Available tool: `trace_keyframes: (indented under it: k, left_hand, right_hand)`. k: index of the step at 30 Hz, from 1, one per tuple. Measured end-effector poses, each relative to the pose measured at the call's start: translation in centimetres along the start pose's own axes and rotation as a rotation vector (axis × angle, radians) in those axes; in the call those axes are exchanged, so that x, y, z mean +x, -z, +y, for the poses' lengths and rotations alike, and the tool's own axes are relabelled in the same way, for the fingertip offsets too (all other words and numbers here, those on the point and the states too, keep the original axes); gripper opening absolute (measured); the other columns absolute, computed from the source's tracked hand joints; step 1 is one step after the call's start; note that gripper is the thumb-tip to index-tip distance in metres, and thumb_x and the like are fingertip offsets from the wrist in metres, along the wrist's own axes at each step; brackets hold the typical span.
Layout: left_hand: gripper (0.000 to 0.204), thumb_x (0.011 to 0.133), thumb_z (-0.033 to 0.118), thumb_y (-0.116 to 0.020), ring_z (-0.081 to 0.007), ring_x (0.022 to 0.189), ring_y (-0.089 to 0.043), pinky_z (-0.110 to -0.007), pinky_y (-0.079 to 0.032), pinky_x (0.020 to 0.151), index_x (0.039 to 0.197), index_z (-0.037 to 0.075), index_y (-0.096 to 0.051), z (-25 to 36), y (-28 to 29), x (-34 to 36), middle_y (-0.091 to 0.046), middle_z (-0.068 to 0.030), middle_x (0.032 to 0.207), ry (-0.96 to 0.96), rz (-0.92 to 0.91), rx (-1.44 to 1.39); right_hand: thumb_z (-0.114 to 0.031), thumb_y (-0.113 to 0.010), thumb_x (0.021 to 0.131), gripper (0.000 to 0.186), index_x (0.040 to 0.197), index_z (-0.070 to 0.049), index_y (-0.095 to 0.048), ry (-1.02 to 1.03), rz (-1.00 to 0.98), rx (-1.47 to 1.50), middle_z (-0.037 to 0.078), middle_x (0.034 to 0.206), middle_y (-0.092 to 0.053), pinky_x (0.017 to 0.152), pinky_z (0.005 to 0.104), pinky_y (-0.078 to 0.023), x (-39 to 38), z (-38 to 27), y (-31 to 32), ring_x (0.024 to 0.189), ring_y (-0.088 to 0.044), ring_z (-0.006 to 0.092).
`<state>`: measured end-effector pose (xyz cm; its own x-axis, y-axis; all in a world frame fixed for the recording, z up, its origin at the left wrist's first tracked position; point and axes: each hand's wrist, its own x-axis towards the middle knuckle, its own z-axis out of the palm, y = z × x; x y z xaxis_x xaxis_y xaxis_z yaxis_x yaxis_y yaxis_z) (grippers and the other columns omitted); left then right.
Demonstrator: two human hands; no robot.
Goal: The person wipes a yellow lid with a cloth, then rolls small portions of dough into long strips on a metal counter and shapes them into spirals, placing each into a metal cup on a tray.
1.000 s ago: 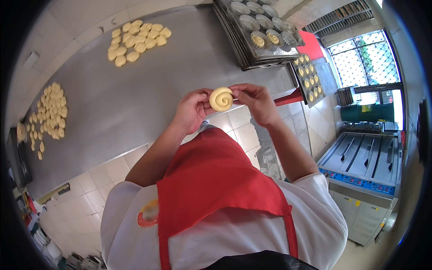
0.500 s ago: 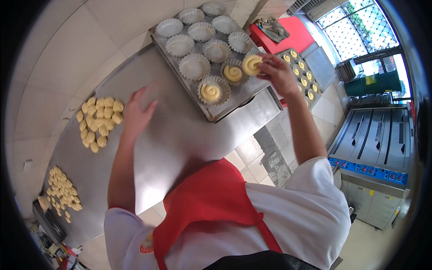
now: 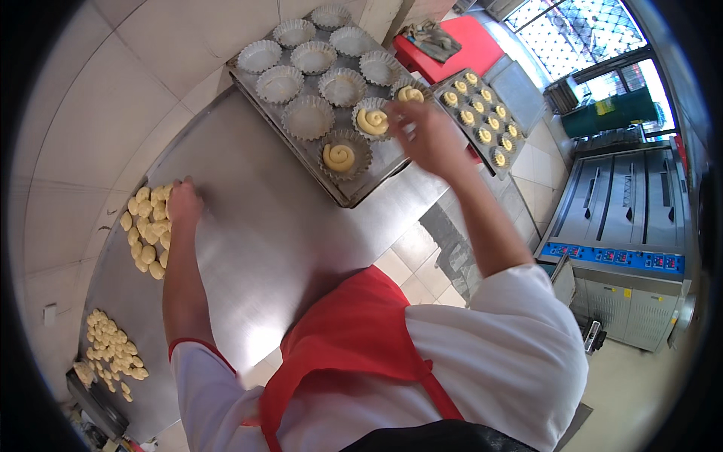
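At the right edge of a group of pale yellow dough balls, my left hand has its fingers curled down on a dough ball, mostly covered by the hand. My right hand, blurred, is above the near right side of the baking tray, fingers apart and nothing in them. Fluted metal tins fill the tray. Three of them hold dough coils: a near coil, a middle coil beside my fingertips, and a farther coil partly behind my hand.
Smaller dough pieces lie at the left end of the steel table. A second tray of filled tins is beyond my right hand, near a red table with a cloth. A deck oven stands at the right.
My right hand has let go of a dough coil, now in a tin, and drawn back slightly. My left hand has moved left from over the bare table to the dough balls.
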<state>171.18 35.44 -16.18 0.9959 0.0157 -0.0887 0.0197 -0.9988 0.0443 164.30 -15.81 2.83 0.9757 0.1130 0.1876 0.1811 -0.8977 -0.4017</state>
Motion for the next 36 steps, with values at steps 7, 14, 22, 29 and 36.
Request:
trace_keyframes:
  k: [7,14,22,29,36]
  left_hand:
    - [0.028,0.09,0.002,-0.077,-0.0236,0.085,-0.071,-0.035,-0.058,0.069,0.112,0.002,-0.06,9.1,8.4,-17.6,-0.066,-0.0128,0.102,-0.222,0.244,-1.183]
    - [0.042,0.093,0.007,-0.08,-0.0235,0.095,-0.071,-0.034,-0.061,0.08,0.129,0.002,-0.059,1.4,-4.8,-34.4,-0.065,-0.0141,0.116,-0.014,0.103,-1.27]
    - [0.045,0.097,0.017,-0.076,-0.0294,0.102,-0.069,-0.039,-0.06,0.086,0.135,0.002,-0.059,-7.9,-9.5,-40.5,-0.062,-0.017,0.122,0.306,0.454,-1.105]
    - [0.046,0.101,0.024,-0.072,-0.0303,0.102,-0.066,-0.041,-0.056,0.086,0.136,0.0,-0.057,-7.1,-9.5,-39.7,-0.062,-0.0177,0.121,0.229,0.542,-1.064]
    - [0.073,0.096,0.025,-0.071,-0.0448,0.161,-0.025,-0.061,-0.017,0.131,0.16,0.002,-0.043,8.4,-6.2,-38.9,-0.039,-0.0255,0.167,-0.463,-0.022,-1.139]
  right_hand:
    - [-0.014,-0.081,0.094,0.053,0.143,-0.01,-0.062,0.236,-0.012,0.74,0.013,0.138,-0.061,0.087,0.04,-0.064,-11.6,-19.4,-12.6,0.115,-0.069,0.032]
    - [-0.023,-0.077,0.094,0.05,0.143,-0.017,-0.065,0.293,-0.668,0.295,0.02,0.146,-0.059,0.106,0.0538,-0.05,-20.6,-21.5,-23.3,0.118,-0.067,0.0409]
    - [-0.056,-0.059,0.103,0.1,0.168,0.007,-0.015,0.385,-0.533,-0.353,0.031,0.176,-0.014,0.132,0.0601,-0.013,-23.8,-24.8,-32.0,0.163,-0.012,0.0488]
    - [-0.067,-0.041,0.106,0.101,0.165,0.012,-0.022,0.376,0.01,-0.291,0.033,0.174,-0.017,0.131,0.0613,-0.008,-5.6,-24.1,-38.8,0.162,-0.012,0.0508]
    - [-0.055,-0.054,0.103,0.095,0.17,0.001,-0.017,0.453,-0.485,-0.289,0.027,0.177,-0.013,0.132,0.0612,-0.009,-29.2,-21.5,-32.0,0.164,-0.009,0.0473]
